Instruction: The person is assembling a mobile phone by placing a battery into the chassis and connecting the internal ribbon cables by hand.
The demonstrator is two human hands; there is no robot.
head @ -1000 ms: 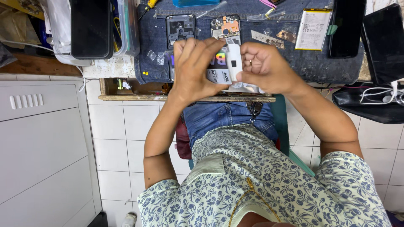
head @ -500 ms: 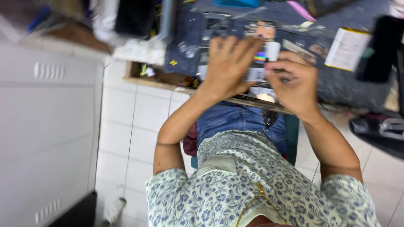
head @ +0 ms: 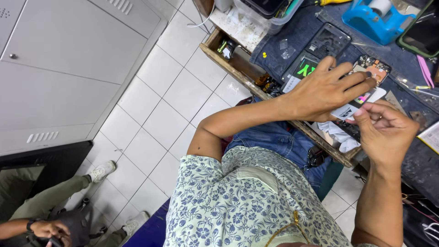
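At the right of the frame, both hands meet over an opened phone point(head: 366, 82) lying on a denim-covered bench point(head: 279, 34). The left hand point(head: 327, 89) lies flat on it, fingers spread, pinning it down. The right hand point(head: 386, 130) pinches narrowly at a white strip point(head: 356, 107) at the phone's near edge, though what it grips is hard to make out. A tug at a slant could tear the strip or drag the phone off the bench edge. A blue tape dispenser point(head: 372, 16) stands in the upper right. Below the bench is a white tiled floor point(head: 169, 105), with grey cabinets point(head: 64, 64) in the upper left, and another person point(head: 59, 215) crouches in the lower left.
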